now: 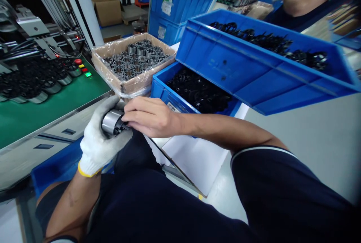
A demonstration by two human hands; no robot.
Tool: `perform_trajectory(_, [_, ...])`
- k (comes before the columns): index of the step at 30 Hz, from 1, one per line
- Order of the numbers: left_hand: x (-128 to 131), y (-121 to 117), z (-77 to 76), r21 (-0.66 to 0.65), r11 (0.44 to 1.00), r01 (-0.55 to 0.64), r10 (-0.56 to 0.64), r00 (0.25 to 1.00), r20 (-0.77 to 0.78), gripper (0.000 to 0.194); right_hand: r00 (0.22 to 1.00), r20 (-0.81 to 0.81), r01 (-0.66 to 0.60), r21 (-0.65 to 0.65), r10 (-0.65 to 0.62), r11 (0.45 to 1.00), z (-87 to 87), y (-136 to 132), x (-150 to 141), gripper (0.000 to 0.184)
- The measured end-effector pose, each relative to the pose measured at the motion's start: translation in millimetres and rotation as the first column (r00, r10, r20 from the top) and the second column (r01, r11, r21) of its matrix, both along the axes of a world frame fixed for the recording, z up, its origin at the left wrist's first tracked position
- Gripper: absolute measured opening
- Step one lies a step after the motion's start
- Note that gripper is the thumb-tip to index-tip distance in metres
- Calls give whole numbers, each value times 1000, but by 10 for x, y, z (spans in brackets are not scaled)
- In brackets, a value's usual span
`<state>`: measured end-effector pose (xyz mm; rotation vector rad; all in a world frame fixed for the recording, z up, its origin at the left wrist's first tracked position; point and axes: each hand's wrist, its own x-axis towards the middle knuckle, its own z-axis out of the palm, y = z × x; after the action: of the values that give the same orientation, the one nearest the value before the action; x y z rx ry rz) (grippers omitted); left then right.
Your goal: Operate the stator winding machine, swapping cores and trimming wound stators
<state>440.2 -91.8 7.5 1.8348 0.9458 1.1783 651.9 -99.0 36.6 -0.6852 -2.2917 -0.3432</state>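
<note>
My left hand [97,137], in a white glove with a yellow cuff, is wrapped round a silver stator core [111,122] lying on its side. My bare right hand [150,117] has its fingers pinched together at the core's right end, on a black plastic piece [123,123]. That piece is mostly hidden by my fingers, and I cannot tell how deep it sits in the core. Just beyond my hands stands a plastic-lined carton [124,88] filled with similar metal cores [135,60].
A blue bin [191,94] of black plastic parts stands right of the carton, under a larger tilted blue bin [254,77] of more parts. Left is a green bench [81,104] with rows of cores and lit buttons. A co-worker's arm [299,2] shows top right.
</note>
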Motion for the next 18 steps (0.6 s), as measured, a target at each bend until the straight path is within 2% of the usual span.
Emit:
perform_trajectory(3, [-7, 7, -16, -7, 1000, 7, -7, 999, -39, 73, 997, 79, -24, -29, 26, 999, 23, -10, 16, 20])
perform_trajectory(8, [-25, -7, -56, -23, 998, 63, -62, 998, 24, 64, 987, -158, 1, 23, 2, 1000, -92, 11, -12, 16])
perform_trajectory(12, [-41, 3, -158, -45, 993, 107, -103, 991, 79, 68, 986, -166, -3, 7, 4, 1000, -149, 33, -25, 15])
perform_trajectory(14, [-41, 48, -208, -97, 984, 150, -136, 980, 145, 70, 989, -149, -3, -43, -4, 999, -90, 43, 15, 16])
perform_trajectory(16, [-6, 125, -234, -159, 967, 198, -166, 967, 195, 62, 993, -114, -23, -111, 10, 994, 36, 43, 88, 15])
perform_trajectory(18, [94, 213, -239, -193, 960, 202, -174, 972, 155, 54, 993, -114, -40, -156, 22, 987, 189, 25, 166, 15])
